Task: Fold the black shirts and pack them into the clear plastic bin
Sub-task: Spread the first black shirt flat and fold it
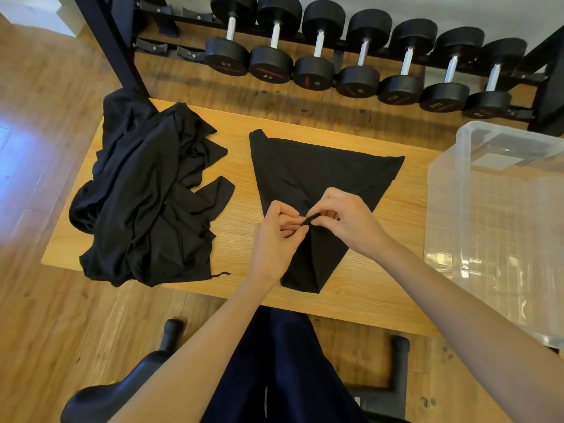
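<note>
One black shirt (pixel 317 169) lies spread on the middle of the wooden table (pixel 360 288), narrowing toward me. My left hand (pixel 276 242) and my right hand (pixel 345 221) meet over its centre, and both pinch a small bunched fold of its fabric between thumb and fingers. A rumpled pile of black shirts (pixel 146 196) covers the table's left end and hangs over its edge. The clear plastic bin (pixel 500 227) stands at the table's right end, and I see no shirt inside it.
A rack of several black dumbbells (pixel 360 59) runs along the wall behind the table. A black chair (pixel 171 337) and my dark trousers (pixel 283 367) fill the space at the table's near edge. The floor is wood.
</note>
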`<state>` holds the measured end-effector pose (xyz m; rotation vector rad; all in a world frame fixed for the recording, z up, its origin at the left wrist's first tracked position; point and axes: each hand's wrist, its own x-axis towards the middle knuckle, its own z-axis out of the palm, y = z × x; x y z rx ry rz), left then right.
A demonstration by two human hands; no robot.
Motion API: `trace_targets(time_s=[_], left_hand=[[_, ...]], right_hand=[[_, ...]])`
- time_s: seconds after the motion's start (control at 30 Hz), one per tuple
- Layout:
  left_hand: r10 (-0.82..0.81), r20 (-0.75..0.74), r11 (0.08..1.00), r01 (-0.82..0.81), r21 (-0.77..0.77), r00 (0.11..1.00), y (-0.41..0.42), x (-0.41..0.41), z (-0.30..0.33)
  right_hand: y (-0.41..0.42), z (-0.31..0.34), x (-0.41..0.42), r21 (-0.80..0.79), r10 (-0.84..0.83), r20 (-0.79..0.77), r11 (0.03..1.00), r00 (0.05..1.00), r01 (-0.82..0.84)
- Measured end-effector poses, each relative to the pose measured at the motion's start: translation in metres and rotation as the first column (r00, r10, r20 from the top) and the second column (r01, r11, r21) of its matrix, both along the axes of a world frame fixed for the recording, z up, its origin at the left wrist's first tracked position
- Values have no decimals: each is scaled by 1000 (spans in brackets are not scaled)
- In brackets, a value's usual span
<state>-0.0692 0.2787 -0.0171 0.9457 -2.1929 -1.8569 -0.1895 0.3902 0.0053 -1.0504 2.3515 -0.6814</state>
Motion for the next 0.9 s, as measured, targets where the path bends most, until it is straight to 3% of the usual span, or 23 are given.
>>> trace_targets(time_s=[0.33,0.57,0.73,0.9], left_hand=[[-75,243,954,141,-266,967,6,24,-26],[-90,153,969,123,-216,984,-7,30,-20],[-238,111,905,262,-335,965,-14,31,-27],[-220,139,919,253,-302,966,-10,24,-30]], right_hand=[[-11,13,-23,-205,-194,54,958,979,201],[-13,13,-39,-184,-294,135,931,946,315],[-14,13,-44,-181,-289,152,932,945,314],[-17,12,-47,-175,-294,155,932,943,319]])
